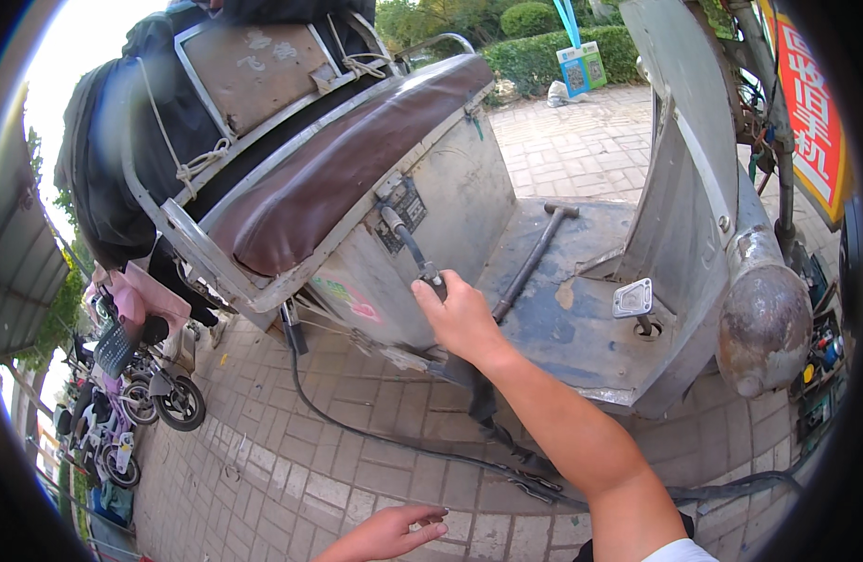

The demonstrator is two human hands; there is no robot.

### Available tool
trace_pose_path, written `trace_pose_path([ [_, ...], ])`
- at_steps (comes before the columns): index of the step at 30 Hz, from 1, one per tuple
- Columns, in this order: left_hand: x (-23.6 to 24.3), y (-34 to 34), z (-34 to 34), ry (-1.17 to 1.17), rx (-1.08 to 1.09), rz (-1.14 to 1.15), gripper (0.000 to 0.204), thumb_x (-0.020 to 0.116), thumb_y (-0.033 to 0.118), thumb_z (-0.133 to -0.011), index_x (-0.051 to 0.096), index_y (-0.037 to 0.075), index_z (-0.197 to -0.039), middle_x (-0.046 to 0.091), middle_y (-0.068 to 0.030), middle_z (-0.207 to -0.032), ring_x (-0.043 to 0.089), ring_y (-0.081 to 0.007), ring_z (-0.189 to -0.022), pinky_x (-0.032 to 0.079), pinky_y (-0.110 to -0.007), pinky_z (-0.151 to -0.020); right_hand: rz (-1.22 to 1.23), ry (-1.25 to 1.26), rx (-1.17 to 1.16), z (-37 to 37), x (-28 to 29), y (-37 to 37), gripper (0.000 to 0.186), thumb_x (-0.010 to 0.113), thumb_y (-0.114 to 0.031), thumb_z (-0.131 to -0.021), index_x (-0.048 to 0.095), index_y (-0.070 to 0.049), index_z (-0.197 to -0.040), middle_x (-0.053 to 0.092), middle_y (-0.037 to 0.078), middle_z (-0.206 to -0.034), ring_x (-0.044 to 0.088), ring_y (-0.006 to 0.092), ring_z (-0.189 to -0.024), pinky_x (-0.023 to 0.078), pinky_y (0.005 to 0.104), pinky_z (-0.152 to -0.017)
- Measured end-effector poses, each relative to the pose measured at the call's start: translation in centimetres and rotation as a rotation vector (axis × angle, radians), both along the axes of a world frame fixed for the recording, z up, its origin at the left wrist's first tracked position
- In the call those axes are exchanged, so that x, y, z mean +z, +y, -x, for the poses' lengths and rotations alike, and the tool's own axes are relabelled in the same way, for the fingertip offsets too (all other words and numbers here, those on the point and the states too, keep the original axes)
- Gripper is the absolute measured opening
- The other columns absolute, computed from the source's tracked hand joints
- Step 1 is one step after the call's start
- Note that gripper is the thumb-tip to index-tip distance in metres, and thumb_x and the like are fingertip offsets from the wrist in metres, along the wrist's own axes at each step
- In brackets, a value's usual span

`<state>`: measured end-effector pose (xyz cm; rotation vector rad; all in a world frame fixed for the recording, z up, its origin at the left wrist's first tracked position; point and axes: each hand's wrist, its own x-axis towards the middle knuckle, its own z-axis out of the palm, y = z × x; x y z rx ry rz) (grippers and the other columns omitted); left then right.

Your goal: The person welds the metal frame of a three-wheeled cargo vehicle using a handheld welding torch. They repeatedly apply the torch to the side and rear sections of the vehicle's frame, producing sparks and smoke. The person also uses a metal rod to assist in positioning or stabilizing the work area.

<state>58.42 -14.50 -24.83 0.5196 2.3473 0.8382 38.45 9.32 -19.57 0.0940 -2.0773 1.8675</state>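
My right hand (460, 314) is closed around the dark grip of a hand tool with a grey tube and metal end (408, 242), held against the side of the three-wheeler's seat box (469, 178); a dark hose hangs below it. My left hand (403, 529) is low at the bottom edge, fingers apart, holding nothing. A maroon padded seat (347, 159) tops the box. On the metal footboard (506, 253) lie a T-handled bar (535, 267) and a pedal (633, 298).
Black hoses (385, 436) cross the paving (263, 468). At left are parked bicycles (141, 403) and someone in dark trousers (202, 309). A rusty front mudguard (764, 328), a red-and-yellow sign (806, 112) and assorted tools (816, 375) are at right; a hedge (516, 56) stands behind.
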Motion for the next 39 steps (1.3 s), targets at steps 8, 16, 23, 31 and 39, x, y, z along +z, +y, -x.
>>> trace_pose_path([
  [8, -1.5, -0.2, 1.0, -0.017, -0.102, -0.009, 0.054, 0.054, 0.047, -0.099, 0.059, 0.002, -0.128, 0.069, -0.0184, -0.108, 0.066, -0.0327, -0.099, 0.052, -0.04, -0.086, 0.01, 0.083, -0.092, 1.0, -1.4, -0.4, 0.039, 0.061, -0.035, -0.095, 0.057, 0.004, -0.099, 0.064, 0.02, -0.071, 0.065, 0.0375, -0.067, 0.05, 0.0439, -0.062],
  [16, -2.1, -0.5, 0.8, 0.001, -0.111, -0.037, 0.054, 0.052, 0.046, -0.1, 0.058, -0.001, -0.126, 0.068, -0.0218, -0.107, 0.065, -0.0365, -0.099, 0.051, -0.041, -0.087, 0.11, 0.001, 0.09, -0.1, -0.1, 0.1, 0.039, 0.058, -0.036, -0.098, 0.056, 0.002, -0.102, 0.051, 0.003, -0.063, 0.055, 0.0169, -0.041, 0.045, 0.0326, -0.043],
  [23, -1.8, 0.6, 1.4, -0.001, -0.144, -0.025, 0.053, 0.052, 0.045, -0.1, 0.058, 0.0, -0.126, 0.068, -0.0211, -0.107, 0.065, -0.0362, -0.1, 0.051, -0.04, -0.087, 0.137, -0.087, 0.085, -1.1, 1.7, 2.5, 0.037, 0.056, -0.036, -0.098, 0.053, 0.0, -0.09, 0.047, 0.003, -0.062, 0.053, 0.0154, -0.043, 0.044, 0.0323, -0.042],
  [31, -2.9, -0.7, 0.9, -0.024, -0.132, -0.003, 0.055, 0.054, 0.049, -0.098, 0.06, 0.002, -0.127, 0.069, -0.0191, -0.109, 0.065, -0.0321, -0.102, 0.051, -0.04, -0.088, 0.09, -0.098, 0.056, -0.4, 0.7, 2.9, 0.038, 0.054, -0.033, -0.098, 0.056, 0.004, -0.097, 0.058, 0.009, -0.064, 0.061, 0.0184, -0.049, 0.049, 0.0341, -0.05],
  [39, -2.2, -0.4, 1.5, -0.05, -0.147, 0.025, 0.053, 0.054, 0.047, -0.099, 0.06, 0.002, -0.126, 0.069, -0.017, -0.111, 0.065, -0.0308, -0.104, 0.051, -0.039, -0.089, 0.03, -0.016, 0.035, 0.2, -0.5, 2.1, 0.04, 0.056, -0.035, -0.097, 0.056, 0.005, -0.093, 0.062, 0.016, -0.066, 0.062, 0.0265, -0.056, 0.049, 0.0397, -0.059],
])
